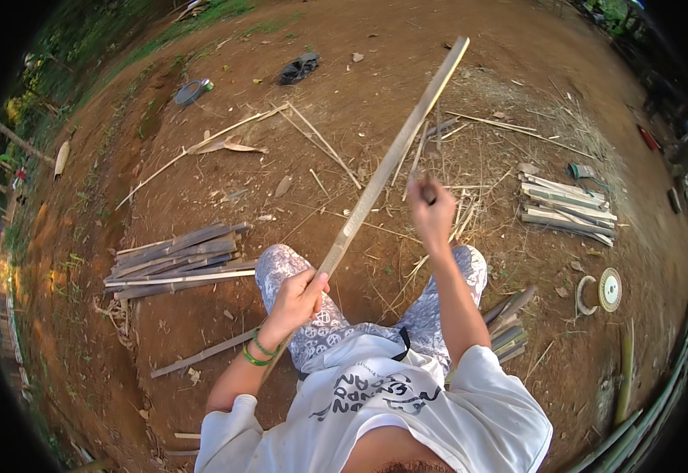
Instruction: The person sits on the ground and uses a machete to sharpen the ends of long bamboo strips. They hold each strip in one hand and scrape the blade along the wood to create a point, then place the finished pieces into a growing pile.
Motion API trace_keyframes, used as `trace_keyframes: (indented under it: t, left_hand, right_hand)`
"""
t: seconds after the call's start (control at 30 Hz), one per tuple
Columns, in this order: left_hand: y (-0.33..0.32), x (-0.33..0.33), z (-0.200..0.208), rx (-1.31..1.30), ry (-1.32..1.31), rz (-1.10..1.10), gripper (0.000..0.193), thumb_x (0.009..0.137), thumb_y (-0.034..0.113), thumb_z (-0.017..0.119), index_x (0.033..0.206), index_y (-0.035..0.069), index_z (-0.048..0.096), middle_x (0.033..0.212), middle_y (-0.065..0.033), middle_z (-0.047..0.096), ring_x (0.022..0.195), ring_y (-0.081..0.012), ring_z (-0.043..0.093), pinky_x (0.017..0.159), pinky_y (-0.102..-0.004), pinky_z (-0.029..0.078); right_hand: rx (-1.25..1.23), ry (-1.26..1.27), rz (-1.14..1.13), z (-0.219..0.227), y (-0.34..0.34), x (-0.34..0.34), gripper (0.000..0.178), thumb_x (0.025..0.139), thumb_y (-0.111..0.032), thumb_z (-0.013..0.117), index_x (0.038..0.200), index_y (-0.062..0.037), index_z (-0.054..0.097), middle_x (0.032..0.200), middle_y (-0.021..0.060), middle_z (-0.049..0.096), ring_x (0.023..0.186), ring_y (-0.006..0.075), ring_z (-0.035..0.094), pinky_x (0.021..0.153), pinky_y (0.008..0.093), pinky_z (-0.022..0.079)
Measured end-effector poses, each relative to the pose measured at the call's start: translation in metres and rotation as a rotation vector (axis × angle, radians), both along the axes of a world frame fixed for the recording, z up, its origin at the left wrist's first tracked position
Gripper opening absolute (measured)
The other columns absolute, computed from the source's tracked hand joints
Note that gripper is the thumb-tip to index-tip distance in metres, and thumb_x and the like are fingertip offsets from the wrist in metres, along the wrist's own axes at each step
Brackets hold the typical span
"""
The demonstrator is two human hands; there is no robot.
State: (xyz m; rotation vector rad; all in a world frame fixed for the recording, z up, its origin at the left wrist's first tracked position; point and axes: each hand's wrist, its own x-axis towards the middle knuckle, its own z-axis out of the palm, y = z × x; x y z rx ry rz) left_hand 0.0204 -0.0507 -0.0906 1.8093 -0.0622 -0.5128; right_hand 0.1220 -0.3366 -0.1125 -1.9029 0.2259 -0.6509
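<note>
While the person sits on the bare dirt ground [202,181], the left hand [301,298] is closed around a long bamboo strip [387,162] slanting up and away, and the right hand [431,209] is clenched on a dark tool handle [428,192] beside it.

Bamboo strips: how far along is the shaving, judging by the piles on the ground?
Looks done: a pile of strips on the person's left and a paler stack on the right. In hand: the left hand has a grip on a long bamboo strip, while the right hand holds a small dark tool against it. Probably left: the few strips by the right knee.
</note>
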Motion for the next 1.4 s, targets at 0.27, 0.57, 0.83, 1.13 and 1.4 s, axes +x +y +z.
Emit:
trace_keyframes:
  t: [0.27, 0.57, 0.83, 1.13, 1.4]
  left_hand:
    - [-0.049, 0.025, 0.001, -0.022, -0.05, 0.104, 0.036, 0.106, 0.029, 0.043, 0.081, 0.004, 0.051, 0.055, -0.0026, 0.049, 0.043, -0.0085, 0.047, 0.04, -0.025, 0.038]
    - [-0.039, 0.009, 0.027, -0.098, 0.074, -0.016, 0.044, 0.109, 0.037, 0.037, 0.078, 0.008, 0.048, 0.051, 0.0024, 0.043, 0.038, -0.0054, 0.039, 0.036, -0.022, 0.033]
    - [-0.027, 0.004, 0.032, -0.133, 0.097, -0.021, 0.045, 0.109, 0.037, 0.038, 0.076, 0.007, 0.048, 0.052, 0.0018, 0.046, 0.039, -0.0057, 0.042, 0.038, -0.0216, 0.035]
    - [-0.004, -0.009, 0.024, -0.128, 0.171, -0.05, 0.045, 0.109, 0.035, 0.037, 0.074, 0.008, 0.048, 0.052, 0.0021, 0.047, 0.039, -0.0065, 0.043, 0.039, -0.0223, 0.037]
    - [0.006, -0.02, 0.025, -0.045, 0.101, -0.058, 0.045, 0.109, 0.033, 0.037, 0.075, 0.007, 0.049, 0.053, 0.0012, 0.048, 0.041, -0.007, 0.044, 0.04, -0.0235, 0.037]
  right_hand:
    - [-0.403, -0.271, 0.187, -0.032, 0.055, -0.06, 0.02, 0.065, -0.01, 0.071, 0.065, -0.006, 0.052, 0.053, 0.012, 0.052, 0.047, 0.0307, 0.056, 0.048, 0.0404, 0.043]
    - [-0.354, -0.063, 0.064, -0.002, 0.002, -0.005, 0.017, 0.062, -0.007, 0.069, 0.065, -0.0082, 0.052, 0.054, 0.0101, 0.054, 0.052, 0.0288, 0.06, 0.052, 0.0398, 0.046]
    - [-0.5, -0.015, 0.065, 0.001, -0.003, -0.001, 0.016, 0.066, -0.009, 0.067, 0.06, -0.0109, 0.053, 0.056, 0.0077, 0.058, 0.051, 0.0259, 0.059, 0.055, 0.0411, 0.046]
    - [-0.64, 0.066, 0.013, 0.013, -0.032, 0.024, 0.01, 0.07, -0.015, 0.071, 0.067, -0.0143, 0.062, 0.055, 0.0037, 0.06, 0.052, 0.0184, 0.062, 0.056, 0.0371, 0.05]
    - [-0.963, -0.183, 0.079, 0.018, -0.054, 0.029, 0.02, 0.068, -0.026, 0.07, 0.066, -0.011, 0.057, 0.059, 0.0052, 0.06, 0.058, 0.0238, 0.064, 0.055, 0.0414, 0.051]
